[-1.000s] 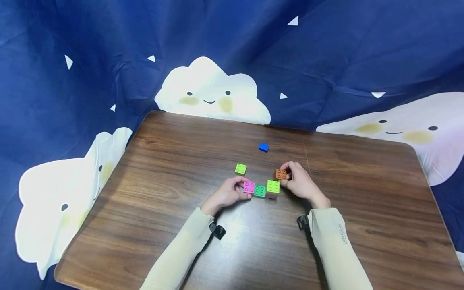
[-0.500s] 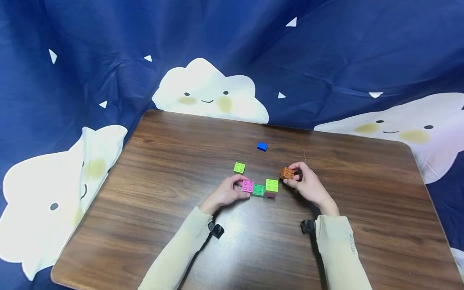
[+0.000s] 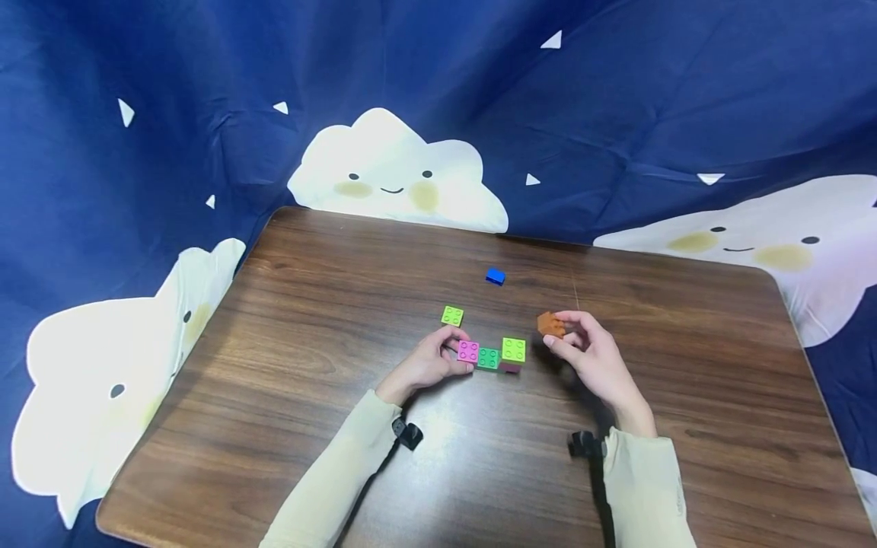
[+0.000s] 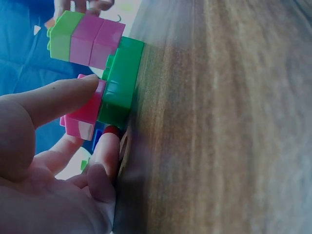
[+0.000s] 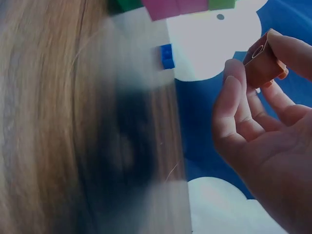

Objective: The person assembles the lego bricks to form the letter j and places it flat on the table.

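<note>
My left hand holds a pink toy building brick between thumb and fingers. The pink brick stands on the left part of a longer green brick, which lies on the table. At the green brick's right end, two stacked purple bricks carry a lime brick. To the right of this build, my right hand pinches an orange-brown brick above the table. That brick is tilted, and part of its hollow underside shows in the right wrist view.
A loose lime brick lies just beyond the left hand. Farther back is a small blue brick. The brown wooden table ends at a blue curtain with white clouds.
My right hand has moved right, away from the build, with the orange-brown brick, and has turned it so its studs face rightward. My left hand keeps its grip on the pink brick.
</note>
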Demonstrator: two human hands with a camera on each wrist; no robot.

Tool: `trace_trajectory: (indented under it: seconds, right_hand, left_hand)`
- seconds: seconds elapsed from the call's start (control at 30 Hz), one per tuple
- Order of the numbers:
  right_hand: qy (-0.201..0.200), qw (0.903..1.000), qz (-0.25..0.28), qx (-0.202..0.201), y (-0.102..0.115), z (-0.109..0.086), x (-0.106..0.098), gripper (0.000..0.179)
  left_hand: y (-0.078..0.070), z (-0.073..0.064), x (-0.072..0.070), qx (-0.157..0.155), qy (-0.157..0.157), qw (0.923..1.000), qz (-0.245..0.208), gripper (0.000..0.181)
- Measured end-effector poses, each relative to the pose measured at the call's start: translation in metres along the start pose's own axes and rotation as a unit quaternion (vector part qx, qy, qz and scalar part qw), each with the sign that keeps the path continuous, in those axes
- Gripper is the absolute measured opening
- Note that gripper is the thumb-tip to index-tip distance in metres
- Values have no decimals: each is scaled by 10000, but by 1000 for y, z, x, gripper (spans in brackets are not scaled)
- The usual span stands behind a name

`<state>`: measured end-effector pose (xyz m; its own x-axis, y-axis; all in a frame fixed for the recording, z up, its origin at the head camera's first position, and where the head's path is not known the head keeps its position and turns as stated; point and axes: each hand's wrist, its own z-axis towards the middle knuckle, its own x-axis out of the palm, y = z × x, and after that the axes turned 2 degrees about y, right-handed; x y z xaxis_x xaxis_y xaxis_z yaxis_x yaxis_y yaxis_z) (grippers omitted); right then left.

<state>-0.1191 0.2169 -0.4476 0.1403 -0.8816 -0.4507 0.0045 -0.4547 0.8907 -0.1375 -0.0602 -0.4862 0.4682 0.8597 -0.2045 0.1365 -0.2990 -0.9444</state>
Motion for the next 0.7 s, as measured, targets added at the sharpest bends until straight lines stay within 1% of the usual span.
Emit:
trace_trajectory:
  seconds: [0.17, 0.33, 0.43, 0.7]
  right_hand:
    - [-16, 9998, -16, -208, 9, -7, 4, 43]
    - [72, 9995, -49, -312, 18, -13, 10, 42]
    - [108, 9989, -74, -444, 22, -15, 14, 42]
    - [2, 9954, -384, -874, 24, -17, 26, 40]
  left_hand:
    - [1, 0, 0, -30, -37, 9999, 126, 42]
    - [1, 1, 0, -113, -71, 9997, 202, 41]
    - [1, 0, 1, -130, -99, 9996, 224, 41]
    - [1, 0, 1, -124, -144, 9992, 352, 40]
